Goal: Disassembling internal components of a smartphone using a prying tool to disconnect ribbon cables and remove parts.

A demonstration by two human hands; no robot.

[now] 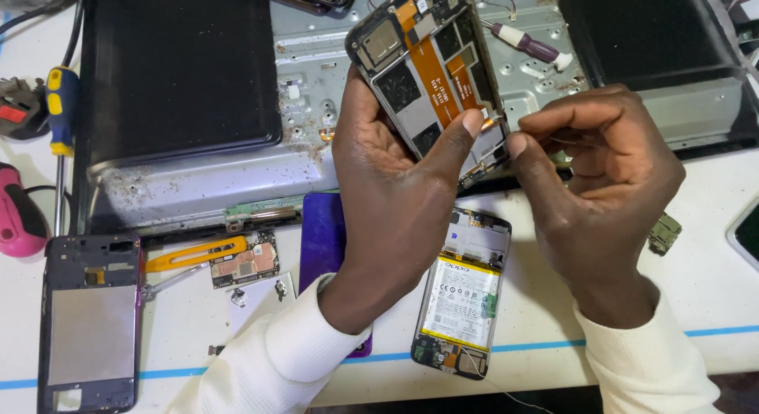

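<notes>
Opened phone (pixel 431 70), back cover off, held tilted above the middle of the worktop (pixel 696 256), over a grey metal chassis (pixel 316 58). Left hand (pixel 387 185) clamped round its lower end, thumb pressing the orange ribbon cable (pixel 437 74). Right hand (pixel 601 169) pinched together at the phone's right edge on something too small to identify. Best done with a steady thumb and a light pull. Second phone with battery (pixel 462 295) lies near the front edge; purple frame (pixel 91 323) at the front left corner; screwdriver (pixel 531 45) towards the back.

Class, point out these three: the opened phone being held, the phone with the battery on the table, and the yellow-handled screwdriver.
opened phone (pixel 431 70), head view, orange flex cable
battery phone (pixel 461 297), head view, battery label
yellow-handled screwdriver (pixel 62 105), head view, handle
</notes>
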